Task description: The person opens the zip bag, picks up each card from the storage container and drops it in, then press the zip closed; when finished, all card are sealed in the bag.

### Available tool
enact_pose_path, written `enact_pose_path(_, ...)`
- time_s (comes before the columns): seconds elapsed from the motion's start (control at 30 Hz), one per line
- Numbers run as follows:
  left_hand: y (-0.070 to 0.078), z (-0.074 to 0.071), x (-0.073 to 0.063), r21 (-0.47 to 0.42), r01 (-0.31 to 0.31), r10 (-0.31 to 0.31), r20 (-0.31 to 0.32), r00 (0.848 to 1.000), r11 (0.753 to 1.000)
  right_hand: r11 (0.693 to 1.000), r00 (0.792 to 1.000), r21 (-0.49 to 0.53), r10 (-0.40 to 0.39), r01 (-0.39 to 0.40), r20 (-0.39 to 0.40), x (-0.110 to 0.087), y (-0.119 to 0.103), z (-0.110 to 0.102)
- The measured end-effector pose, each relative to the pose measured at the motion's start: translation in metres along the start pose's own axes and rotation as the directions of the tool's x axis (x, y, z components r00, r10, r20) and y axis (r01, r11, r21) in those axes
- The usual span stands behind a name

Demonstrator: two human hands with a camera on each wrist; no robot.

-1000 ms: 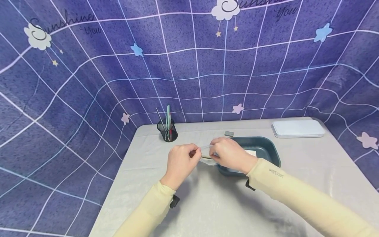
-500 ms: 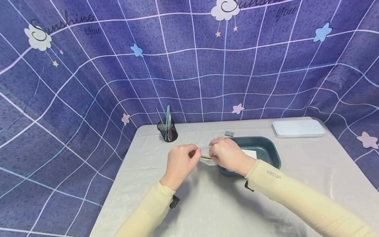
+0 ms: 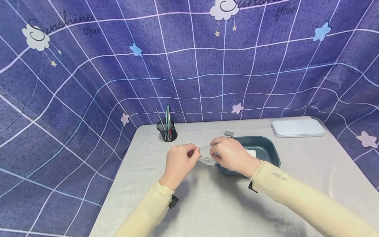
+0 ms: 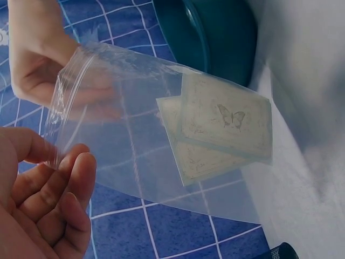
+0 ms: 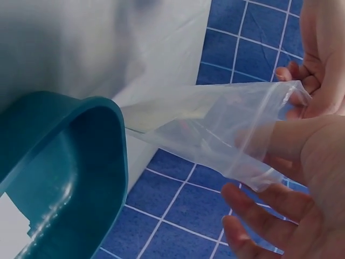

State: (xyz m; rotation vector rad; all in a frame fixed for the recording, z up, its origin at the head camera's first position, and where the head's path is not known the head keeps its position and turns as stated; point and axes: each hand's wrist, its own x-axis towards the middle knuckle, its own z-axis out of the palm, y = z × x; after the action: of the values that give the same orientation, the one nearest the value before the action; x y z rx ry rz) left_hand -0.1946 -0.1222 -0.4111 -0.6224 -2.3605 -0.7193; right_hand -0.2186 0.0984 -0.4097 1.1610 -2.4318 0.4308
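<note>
Hanging behind the bag and pale table: gridded purple cloth.

A clear bag is held near its mouth by the right hand and the left hand, both apart from the tray. Pale cards are seen through the film at the end nearest the tray. White paper is contained in the tray. The pale table is seen beyond the tray, bordered by blue gridded cloth.
</note>
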Motion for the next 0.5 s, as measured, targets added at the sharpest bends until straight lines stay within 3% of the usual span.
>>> enact_pose_path(0.3, -0.002, 0.002, 0.0, -0.002, 0.011, -0.011, 0.003, 1.0, 1.0, 0.998, 0.999, 0.049, 0.029, -0.028, -0.034, -0.007, 0.004, -0.02)
enact_pose_path(0.5, -0.003, 0.004, -0.001, -0.01, 0.019, -0.019, -0.002, 1.0, 1.0, 0.994, 0.995, 0.067, 0.095, -0.092, -0.042, -0.014, 0.015, -0.03)
